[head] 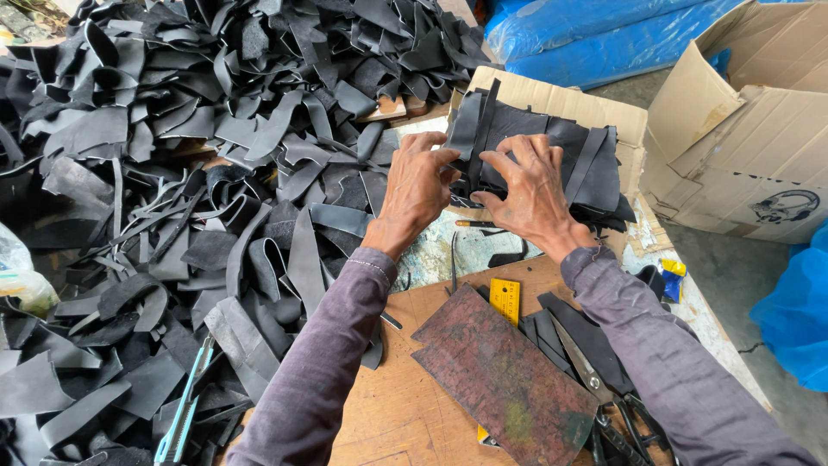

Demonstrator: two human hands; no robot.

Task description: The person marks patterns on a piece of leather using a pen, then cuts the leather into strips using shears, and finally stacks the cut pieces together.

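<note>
Both of my hands rest on a stack of flat black leather pieces (552, 155) that lies on a sheet of brown cardboard (569, 102) at the far side of the table. My left hand (416, 192) presses the stack's left edge with fingers spread. My right hand (530, 192) lies on top of the stack, fingers apart. Neither hand closes around a piece. Both arms wear purple-grey sleeves.
A big heap of black leather scraps (172, 173) covers the left. Near me lie a dark red worn board (504, 380), a yellow ruler (504, 298), scissors (604, 388) and a teal utility knife (183, 414). A cardboard box (750, 129) and blue bags (595, 34) stand right.
</note>
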